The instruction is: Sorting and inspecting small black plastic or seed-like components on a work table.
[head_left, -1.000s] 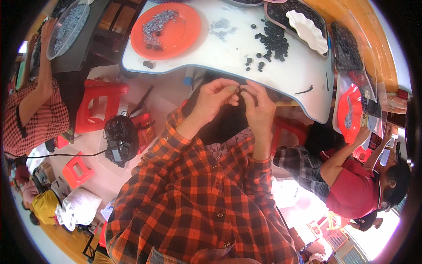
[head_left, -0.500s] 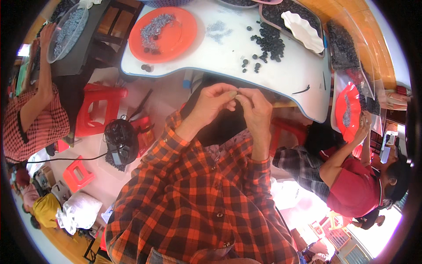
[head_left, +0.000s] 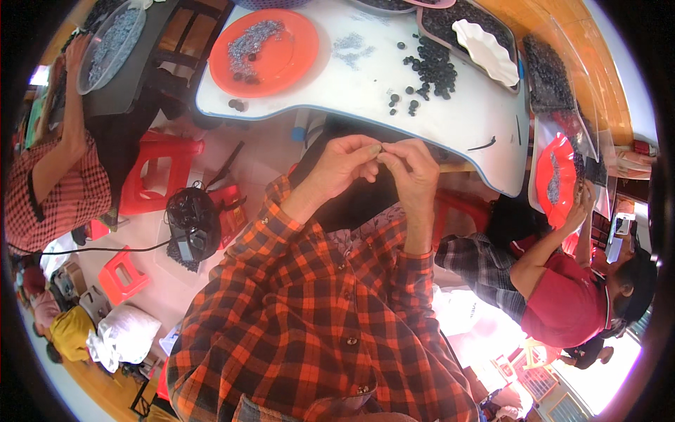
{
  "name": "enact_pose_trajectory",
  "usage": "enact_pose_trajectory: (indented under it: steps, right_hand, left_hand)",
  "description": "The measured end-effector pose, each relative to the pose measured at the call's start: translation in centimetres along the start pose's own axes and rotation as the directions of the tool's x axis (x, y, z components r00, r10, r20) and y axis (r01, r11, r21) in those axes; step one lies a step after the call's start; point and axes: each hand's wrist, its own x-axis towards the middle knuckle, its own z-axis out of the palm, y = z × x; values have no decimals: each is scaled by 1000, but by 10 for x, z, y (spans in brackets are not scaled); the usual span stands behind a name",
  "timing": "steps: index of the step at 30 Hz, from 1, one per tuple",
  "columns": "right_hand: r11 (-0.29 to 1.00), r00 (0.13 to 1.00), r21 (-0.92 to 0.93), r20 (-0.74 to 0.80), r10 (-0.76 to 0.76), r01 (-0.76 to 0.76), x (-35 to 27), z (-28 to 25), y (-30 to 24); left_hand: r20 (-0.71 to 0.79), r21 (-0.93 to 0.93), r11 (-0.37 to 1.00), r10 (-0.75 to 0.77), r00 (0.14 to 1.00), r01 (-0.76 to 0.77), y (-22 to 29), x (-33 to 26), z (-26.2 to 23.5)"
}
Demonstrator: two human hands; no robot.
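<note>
My left hand [head_left: 349,162] and my right hand [head_left: 413,169] meet fingertip to fingertip just off the near edge of the white table [head_left: 337,84]. Both are pinched on a tiny dark piece [head_left: 381,148], mostly covered by the fingers and too small to name. Past them on the tabletop lies a loose pile of small round black parts [head_left: 436,70], with a few strays nearer to me. To the left, an orange-red plate [head_left: 295,67] bears a heap of small silvery-grey pieces [head_left: 247,43] and several dark round ones.
A tray of black parts [head_left: 450,17] stands at the back right with a white scalloped dish [head_left: 485,53] on it. One co-worker [head_left: 569,288] sits at the right by a red dish [head_left: 555,179]; another [head_left: 60,183] is at the left. Red stools [head_left: 158,169] and a black fan [head_left: 193,225] stand on the left floor.
My hands stay pinched together, with the right fingers shifting slightly. The view has tilted a little, and the things on the table stay in place.
</note>
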Motion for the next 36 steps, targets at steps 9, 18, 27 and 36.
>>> enact_pose_trajectory:
  steps: [9,18,27,36]
  right_hand:
    - [999,1000,48,26,15,-16,-2,-1,4]
    - [1000,1000,22,15,6,-6,-1,-2,5]
    - [1000,1000,-1,21,9,-9,-2,-1,3]
    - [990,999,138,-30,34,-29,-4,4,9]
  left_hand:
    - [10,-4,1000,-6,1000,6,-2,0,-2]
    - [13,-63,998,-11,1000,12,-4,0,-3]
    - [23,-24,1000,-1,1000,1,-5,0,-4]
    - [46,-151,988,-24,999,31,-4,1,-6]
